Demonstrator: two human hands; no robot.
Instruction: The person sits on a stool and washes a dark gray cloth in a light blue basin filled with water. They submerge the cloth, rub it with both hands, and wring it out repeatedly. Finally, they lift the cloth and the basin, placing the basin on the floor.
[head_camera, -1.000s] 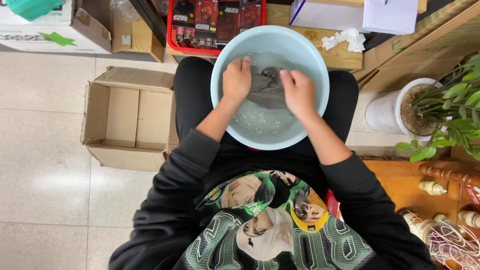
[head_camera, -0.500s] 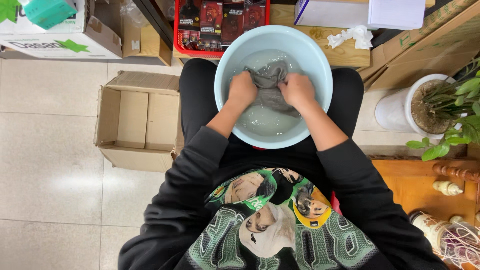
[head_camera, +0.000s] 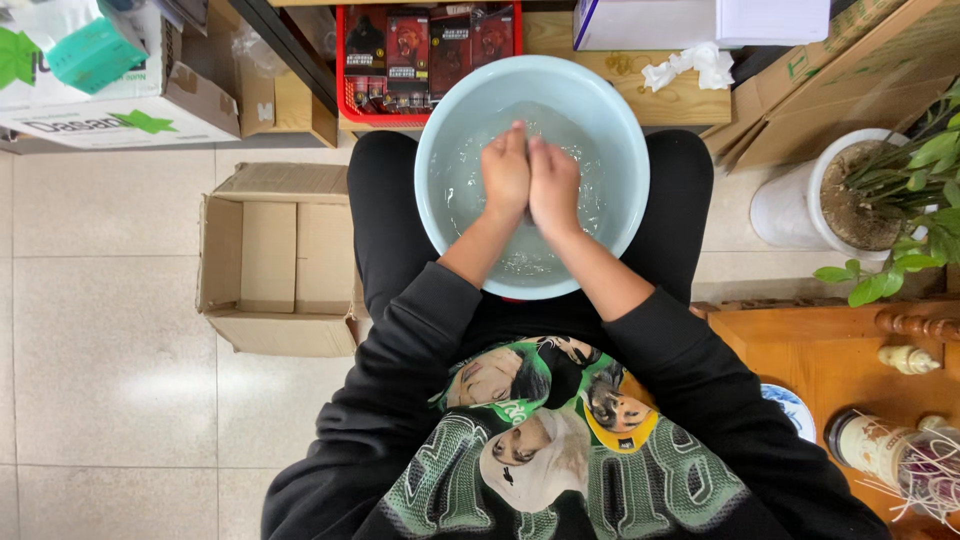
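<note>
While the person sits with a pale blue basin on the lap, both hands are down in the water at its middle. Left hand and right hand pressed side by side, knuckles up, fingers curled inward. Both look clenched together; a sliver of dark cloth shows between the heels of the hands, the rest hidden, so cannot tell how much each hand grips. Water rippled and slightly foamy around the wrists. Black sleeves pushed up to the forearms.

Surroundings: open cardboard box on the tiled floor, just beside the person's left leg. Red crate of dark packets beyond the basin's far rim. Crumpled white tissue on a wooden board to the far right. White pot with green plant at the right, near a wooden cabinet.
</note>
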